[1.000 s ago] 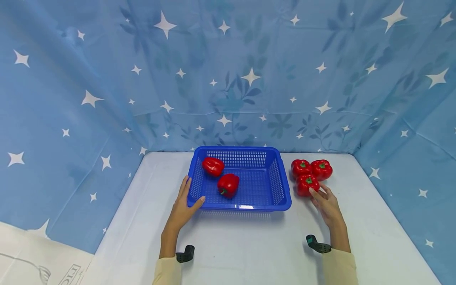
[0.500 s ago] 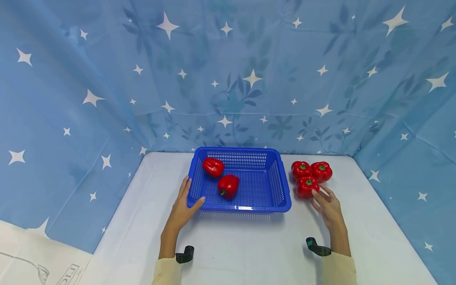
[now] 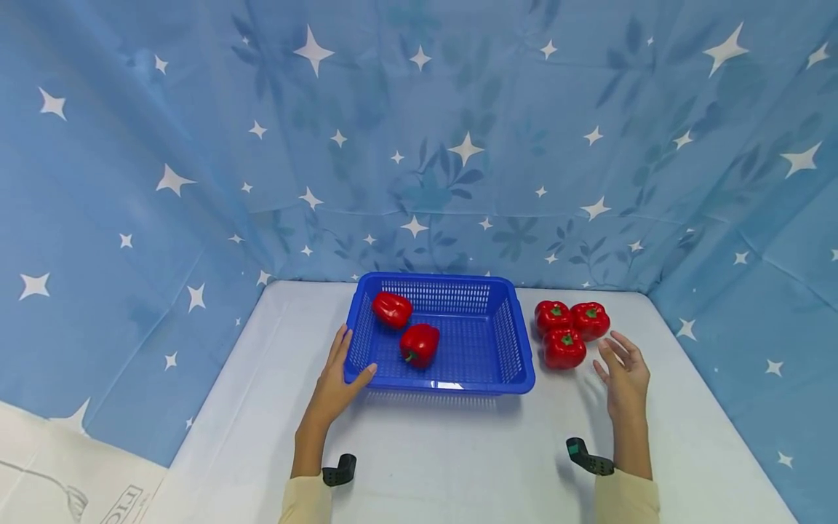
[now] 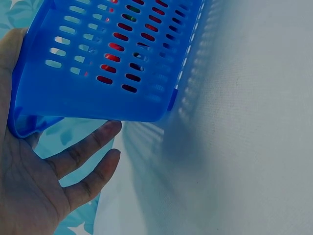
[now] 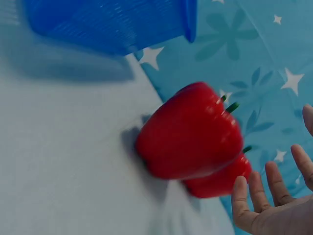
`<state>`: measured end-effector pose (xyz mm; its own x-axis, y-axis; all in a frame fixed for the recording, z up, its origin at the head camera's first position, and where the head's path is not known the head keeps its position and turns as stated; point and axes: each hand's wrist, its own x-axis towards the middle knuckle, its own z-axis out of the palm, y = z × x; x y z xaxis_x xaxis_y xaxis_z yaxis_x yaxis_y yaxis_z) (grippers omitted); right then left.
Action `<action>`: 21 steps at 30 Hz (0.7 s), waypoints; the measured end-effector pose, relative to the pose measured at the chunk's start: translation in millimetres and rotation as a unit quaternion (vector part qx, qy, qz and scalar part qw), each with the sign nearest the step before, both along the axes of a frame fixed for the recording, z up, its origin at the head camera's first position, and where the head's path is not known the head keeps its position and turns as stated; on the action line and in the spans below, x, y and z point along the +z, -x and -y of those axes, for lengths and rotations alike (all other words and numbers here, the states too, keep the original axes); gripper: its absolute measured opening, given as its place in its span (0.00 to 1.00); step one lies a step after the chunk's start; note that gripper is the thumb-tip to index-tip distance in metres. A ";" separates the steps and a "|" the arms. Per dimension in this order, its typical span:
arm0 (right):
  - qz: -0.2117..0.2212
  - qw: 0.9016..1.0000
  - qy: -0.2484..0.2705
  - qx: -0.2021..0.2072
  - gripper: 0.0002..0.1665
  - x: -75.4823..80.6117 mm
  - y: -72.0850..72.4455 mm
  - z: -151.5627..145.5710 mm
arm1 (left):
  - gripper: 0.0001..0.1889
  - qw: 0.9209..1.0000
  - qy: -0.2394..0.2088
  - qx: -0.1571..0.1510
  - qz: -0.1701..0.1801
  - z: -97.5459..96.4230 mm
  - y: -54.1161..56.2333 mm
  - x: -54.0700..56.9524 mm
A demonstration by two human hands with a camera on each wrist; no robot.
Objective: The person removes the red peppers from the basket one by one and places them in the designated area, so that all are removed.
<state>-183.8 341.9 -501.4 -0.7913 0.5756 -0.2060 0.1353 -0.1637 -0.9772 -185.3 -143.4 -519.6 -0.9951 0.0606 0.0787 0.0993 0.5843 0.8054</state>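
Observation:
My left hand (image 3: 337, 386) rests on the front-left corner of the blue plastic basket (image 3: 435, 386). Its thumb lies along the front rim and its fingers stretch along the left side; in the left wrist view the lower fingers (image 4: 93, 183) are spread beside the basket wall. Two red bell peppers lie in the basket's left half, one at the back (image 3: 392, 310) and one nearer the front (image 3: 420, 345). My right hand (image 3: 627, 378), holding nothing, hovers with parted fingers right of three more peppers: a front one (image 3: 564, 348), a back-left one (image 3: 552, 318) and a back-right one (image 3: 591, 321).
The basket and loose peppers stand on a white-covered table (image 3: 445, 451). A blue star-patterned curtain (image 3: 419, 145) closes off the back and both sides. Each wrist wears a black camera mount, the left mount (image 3: 340, 470) and the right mount (image 3: 589, 458).
My right hand has drawn away from the front pepper outside the basket and moved to the right. The three loose peppers stay together there. My left hand keeps its place on the basket corner.

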 end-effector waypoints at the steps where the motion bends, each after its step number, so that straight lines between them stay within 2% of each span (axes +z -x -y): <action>1: -0.011 1.000 -0.004 -0.004 0.42 3.7 0.9 1.4 | 0.49 1.000 0.000 0.001 0.001 0.1 -0.3 -0.2; 5: -0.064 0.998 -0.010 0.010 0.38 22.3 6.5 9.3 | 0.49 1.000 -0.001 0.002 -0.001 0.4 0.2 -1.4; 10: -0.130 0.988 -0.036 0.075 0.34 45.8 19.0 26.1 | 0.49 1.000 0.002 0.001 -0.007 0.4 1.7 -2.0; 16: -0.148 0.974 -0.075 0.156 0.34 66.0 42.7 52.1 | 0.49 1.000 0.003 0.002 -0.006 1.2 1.6 -1.1; 21: -0.172 0.953 -0.064 0.242 0.34 71.8 63.7 69.4 | 0.49 1.000 -0.001 0.003 -0.008 0.3 1.1 -2.1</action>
